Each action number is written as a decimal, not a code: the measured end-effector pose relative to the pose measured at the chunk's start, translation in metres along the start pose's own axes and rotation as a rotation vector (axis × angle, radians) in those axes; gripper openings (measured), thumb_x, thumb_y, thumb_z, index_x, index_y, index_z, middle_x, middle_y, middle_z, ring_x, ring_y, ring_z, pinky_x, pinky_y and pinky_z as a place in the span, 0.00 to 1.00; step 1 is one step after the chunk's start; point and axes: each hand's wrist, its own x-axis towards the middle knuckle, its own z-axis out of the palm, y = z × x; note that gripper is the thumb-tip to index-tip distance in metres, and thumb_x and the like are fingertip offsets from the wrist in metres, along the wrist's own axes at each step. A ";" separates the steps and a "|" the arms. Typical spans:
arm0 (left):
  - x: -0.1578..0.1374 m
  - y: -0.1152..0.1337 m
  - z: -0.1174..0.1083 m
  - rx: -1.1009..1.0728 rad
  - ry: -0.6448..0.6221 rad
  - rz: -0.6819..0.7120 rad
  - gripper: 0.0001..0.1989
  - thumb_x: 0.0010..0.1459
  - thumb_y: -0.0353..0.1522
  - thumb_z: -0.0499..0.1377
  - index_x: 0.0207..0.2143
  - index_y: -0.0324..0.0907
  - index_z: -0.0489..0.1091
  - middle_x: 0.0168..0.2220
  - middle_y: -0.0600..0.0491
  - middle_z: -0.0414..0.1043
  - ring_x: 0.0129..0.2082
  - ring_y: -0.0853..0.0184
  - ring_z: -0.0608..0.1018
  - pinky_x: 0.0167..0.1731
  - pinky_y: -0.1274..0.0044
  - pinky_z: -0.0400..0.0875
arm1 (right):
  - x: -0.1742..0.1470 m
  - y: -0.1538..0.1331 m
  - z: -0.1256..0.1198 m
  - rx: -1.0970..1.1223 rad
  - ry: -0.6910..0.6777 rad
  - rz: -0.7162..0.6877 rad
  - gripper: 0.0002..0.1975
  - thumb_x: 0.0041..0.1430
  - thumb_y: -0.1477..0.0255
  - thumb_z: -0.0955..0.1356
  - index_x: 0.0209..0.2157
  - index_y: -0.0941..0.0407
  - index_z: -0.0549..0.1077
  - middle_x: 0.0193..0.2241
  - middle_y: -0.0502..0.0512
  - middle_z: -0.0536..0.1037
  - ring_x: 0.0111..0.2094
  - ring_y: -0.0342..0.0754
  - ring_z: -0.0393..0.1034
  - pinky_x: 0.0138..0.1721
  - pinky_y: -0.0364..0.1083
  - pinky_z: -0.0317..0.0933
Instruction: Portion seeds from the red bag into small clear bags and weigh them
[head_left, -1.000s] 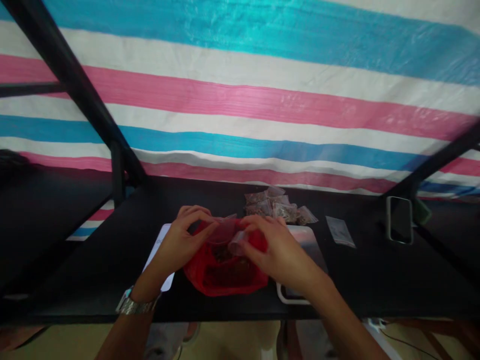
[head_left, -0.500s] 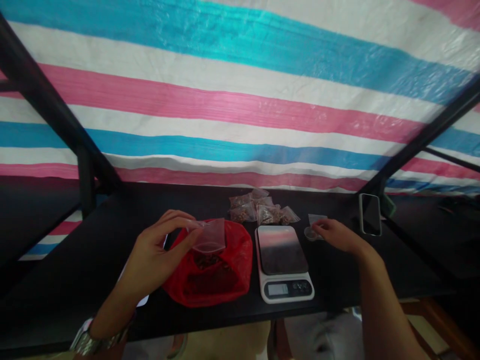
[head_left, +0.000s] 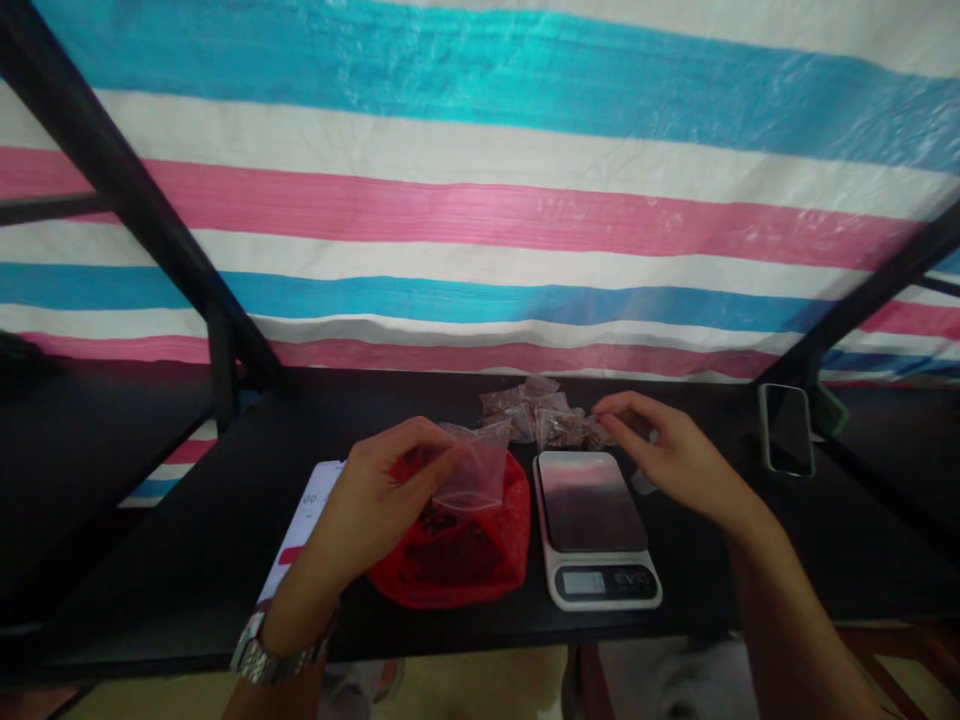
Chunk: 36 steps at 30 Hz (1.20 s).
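Observation:
My left hand (head_left: 397, 480) pinches a small clear zip bag (head_left: 476, 470) by its left side. The bag looks flat, with nothing visible inside. It hangs over a red plastic bag (head_left: 480, 565), whose open mouth shows dark, loose bits. My right hand (head_left: 667, 455) is raised beyond the right side of a white kitchen scale (head_left: 600, 590), thumb and index fingertips close together. Whatever it may hold is too small or hidden to name. Partly under this hand lies a clear plastic piece (head_left: 643, 483). Bare metal shows on the scale's plate.
Several filled small zip bags (head_left: 561, 428) lie in a heap behind the scale. A phone (head_left: 786, 430) rests at the right, and another lit phone (head_left: 304, 515) lies partly behind my left forearm. Black frame bars (head_left: 150, 210) slant up at both sides before a striped sheet (head_left: 480, 210).
My right hand has lifted off the clear plastic by the scale and moved left and up, near the filled bags. My left hand keeps the clear bag over the red one. The view shifted left.

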 end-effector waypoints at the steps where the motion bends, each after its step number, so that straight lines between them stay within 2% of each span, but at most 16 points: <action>1: 0.001 0.002 0.003 -0.002 -0.016 -0.025 0.09 0.64 0.38 0.64 0.32 0.45 0.79 0.32 0.56 0.80 0.32 0.68 0.79 0.34 0.78 0.71 | -0.001 -0.018 0.011 0.094 -0.059 -0.051 0.14 0.68 0.60 0.68 0.46 0.53 0.80 0.37 0.55 0.84 0.37 0.51 0.77 0.38 0.47 0.69; 4: 0.003 0.005 0.012 -0.028 -0.050 -0.056 0.07 0.62 0.37 0.64 0.32 0.46 0.81 0.32 0.56 0.82 0.31 0.67 0.79 0.33 0.78 0.72 | -0.006 -0.060 0.047 0.264 -0.194 -0.177 0.15 0.66 0.65 0.72 0.53 0.51 0.78 0.47 0.54 0.84 0.42 0.48 0.77 0.46 0.46 0.70; 6: 0.004 0.006 0.017 -0.064 -0.071 -0.059 0.06 0.61 0.36 0.65 0.33 0.47 0.81 0.33 0.55 0.83 0.32 0.66 0.80 0.34 0.78 0.74 | -0.006 -0.069 0.064 0.300 -0.254 -0.154 0.10 0.66 0.67 0.72 0.48 0.51 0.80 0.42 0.51 0.85 0.39 0.46 0.78 0.43 0.45 0.70; 8: 0.005 0.006 0.019 -0.080 -0.067 -0.076 0.06 0.60 0.37 0.65 0.35 0.47 0.82 0.34 0.55 0.84 0.33 0.65 0.82 0.36 0.77 0.75 | -0.002 -0.065 0.067 0.308 -0.242 -0.111 0.06 0.68 0.68 0.70 0.42 0.53 0.81 0.37 0.51 0.85 0.37 0.46 0.78 0.40 0.44 0.69; 10: 0.005 0.003 0.018 -0.062 -0.027 -0.093 0.08 0.60 0.39 0.65 0.38 0.48 0.83 0.35 0.55 0.84 0.34 0.64 0.83 0.38 0.77 0.76 | 0.005 -0.050 0.055 0.284 -0.207 -0.068 0.07 0.67 0.67 0.70 0.40 0.54 0.81 0.36 0.51 0.84 0.35 0.46 0.77 0.39 0.44 0.68; 12: 0.005 -0.003 0.014 -0.018 0.046 -0.102 0.11 0.60 0.41 0.64 0.40 0.47 0.82 0.36 0.54 0.84 0.35 0.64 0.83 0.40 0.76 0.76 | 0.010 -0.027 0.030 0.239 -0.140 0.005 0.10 0.64 0.64 0.72 0.42 0.55 0.80 0.33 0.51 0.83 0.32 0.47 0.76 0.35 0.44 0.68; 14: 0.006 -0.012 0.008 0.025 0.127 -0.111 0.13 0.60 0.43 0.63 0.38 0.46 0.82 0.36 0.53 0.84 0.35 0.63 0.82 0.39 0.75 0.75 | 0.011 0.003 0.001 0.199 0.032 0.103 0.15 0.62 0.61 0.73 0.46 0.55 0.80 0.32 0.53 0.83 0.31 0.48 0.76 0.33 0.45 0.68; 16: 0.007 -0.022 0.003 0.050 0.204 -0.148 0.15 0.59 0.45 0.63 0.39 0.45 0.81 0.36 0.52 0.84 0.35 0.62 0.82 0.37 0.74 0.75 | 0.007 0.036 -0.027 0.146 0.223 0.214 0.19 0.61 0.59 0.72 0.49 0.56 0.79 0.36 0.56 0.85 0.33 0.51 0.78 0.33 0.45 0.70; 18: 0.009 -0.031 -0.001 0.064 0.250 -0.187 0.17 0.57 0.47 0.63 0.39 0.45 0.80 0.34 0.53 0.82 0.33 0.62 0.81 0.35 0.73 0.74 | 0.001 0.069 -0.046 -0.065 0.363 0.385 0.19 0.64 0.63 0.68 0.51 0.58 0.78 0.36 0.60 0.85 0.34 0.53 0.80 0.34 0.47 0.71; 19: 0.010 -0.034 -0.003 0.058 0.263 -0.206 0.17 0.57 0.48 0.63 0.39 0.45 0.79 0.33 0.53 0.82 0.33 0.61 0.81 0.35 0.73 0.74 | -0.002 0.084 -0.052 -0.225 0.388 0.493 0.19 0.64 0.65 0.67 0.52 0.58 0.78 0.36 0.60 0.85 0.36 0.54 0.81 0.37 0.47 0.72; 20: 0.012 -0.038 -0.003 0.050 0.273 -0.225 0.17 0.56 0.48 0.63 0.38 0.45 0.79 0.32 0.53 0.81 0.33 0.61 0.81 0.35 0.72 0.74 | -0.005 0.097 -0.056 -0.295 0.394 0.556 0.18 0.63 0.68 0.66 0.51 0.60 0.79 0.37 0.64 0.85 0.38 0.56 0.82 0.40 0.49 0.73; 23: 0.016 -0.045 -0.004 0.027 0.298 -0.276 0.17 0.54 0.48 0.64 0.37 0.46 0.78 0.31 0.53 0.80 0.35 0.59 0.81 0.37 0.71 0.74 | -0.011 0.124 -0.056 -0.439 0.352 0.665 0.18 0.59 0.71 0.69 0.48 0.64 0.81 0.40 0.71 0.84 0.45 0.64 0.81 0.47 0.55 0.72; 26: 0.019 -0.048 -0.006 0.048 0.324 -0.270 0.16 0.54 0.48 0.64 0.37 0.47 0.78 0.31 0.53 0.80 0.35 0.59 0.81 0.38 0.70 0.74 | -0.013 0.135 -0.050 -0.562 0.316 0.695 0.26 0.57 0.68 0.71 0.56 0.65 0.78 0.49 0.78 0.81 0.56 0.72 0.75 0.56 0.62 0.67; 28: 0.020 -0.047 -0.008 0.063 0.339 -0.253 0.16 0.54 0.48 0.64 0.36 0.48 0.77 0.31 0.54 0.79 0.34 0.59 0.80 0.38 0.70 0.74 | -0.013 0.137 -0.047 -0.619 0.283 0.699 0.28 0.58 0.67 0.71 0.59 0.63 0.76 0.54 0.78 0.79 0.60 0.74 0.71 0.58 0.64 0.65; 33: 0.018 -0.044 -0.013 0.070 0.363 -0.216 0.16 0.55 0.49 0.63 0.36 0.48 0.77 0.29 0.54 0.79 0.34 0.59 0.80 0.38 0.69 0.75 | -0.009 0.126 -0.044 -0.627 0.093 0.673 0.14 0.57 0.70 0.72 0.45 0.56 0.83 0.40 0.65 0.86 0.47 0.67 0.81 0.48 0.58 0.71; 36: 0.017 -0.045 -0.013 0.078 0.346 -0.200 0.17 0.55 0.50 0.63 0.36 0.48 0.77 0.30 0.53 0.79 0.33 0.60 0.81 0.37 0.70 0.75 | 0.006 0.105 -0.032 -0.639 0.075 0.562 0.16 0.67 0.71 0.66 0.50 0.56 0.81 0.48 0.64 0.85 0.51 0.60 0.80 0.53 0.53 0.69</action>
